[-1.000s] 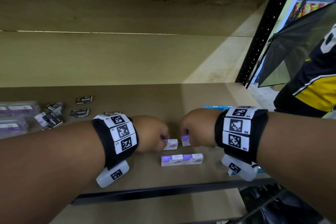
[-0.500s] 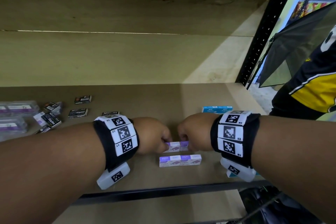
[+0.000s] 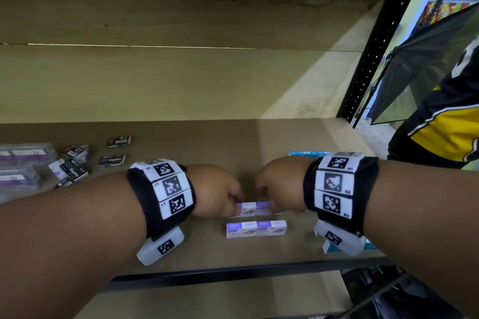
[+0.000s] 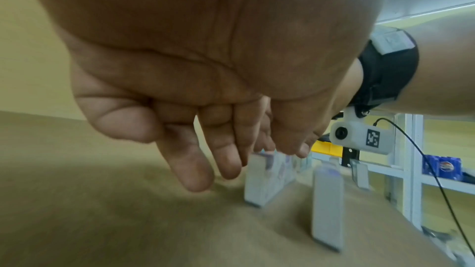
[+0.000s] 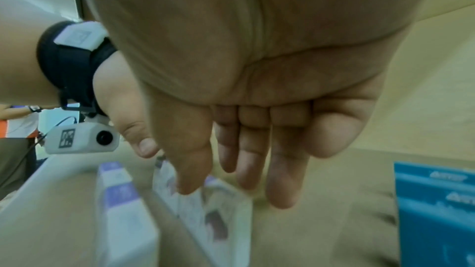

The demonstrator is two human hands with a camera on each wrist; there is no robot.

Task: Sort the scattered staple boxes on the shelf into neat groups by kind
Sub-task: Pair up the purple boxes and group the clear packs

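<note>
On the brown shelf board (image 3: 181,134), largest to smallest: left hand (image 3: 217,190) and right hand (image 3: 278,184), facing each other, fingers extended downward, fingertips touching the outer ends of two purple-and-white staple boxes (image 3: 255,208) set end to end; neither hand closes round a box. Just in front lies a second purple-and-white pair (image 3: 256,228), also end to end. Blue boxes (image 5: 434,210) sit beside the right wrist. Black staple boxes (image 3: 112,160) lie scattered far left.
</note>
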